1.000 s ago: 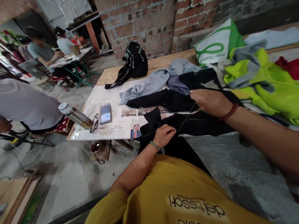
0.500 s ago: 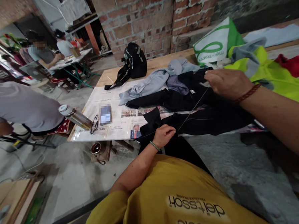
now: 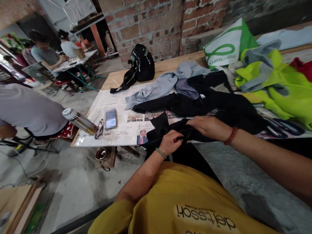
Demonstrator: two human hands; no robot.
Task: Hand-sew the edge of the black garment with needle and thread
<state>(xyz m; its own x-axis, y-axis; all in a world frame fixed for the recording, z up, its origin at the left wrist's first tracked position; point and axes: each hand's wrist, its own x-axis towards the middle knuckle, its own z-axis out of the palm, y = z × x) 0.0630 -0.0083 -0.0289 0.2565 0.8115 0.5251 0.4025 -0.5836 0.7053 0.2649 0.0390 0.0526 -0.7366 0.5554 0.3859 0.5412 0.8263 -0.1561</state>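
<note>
My left hand (image 3: 171, 142) is closed on the edge of a black garment (image 3: 223, 110) at the table's front edge, thumb and fingers pinched together. Just to its right, my right hand (image 3: 208, 126) is low over the same black cloth, its fingertips pinched. A thin pale thread (image 3: 187, 130) shows faintly between the two hands; whether a needle sits in the right fingertips is too small to make out. Part of the black cloth hangs over my lap. Behind it lies a light grey garment (image 3: 167, 80).
On the newspaper-covered table (image 3: 93, 110) are a phone (image 3: 110, 119), glasses (image 3: 99, 129), a steel flask (image 3: 80, 121) and a black bag (image 3: 144, 63). Scissors (image 3: 284, 127) lie at right beside a yellow-green garment (image 3: 287, 85) and a green-white bag (image 3: 224, 48). A person (image 3: 25, 110) sits at left.
My right hand has come down and left from high above the cloth to beside my left hand. The thread, stretched taut before, is now short. Scissors at right have come into view.
</note>
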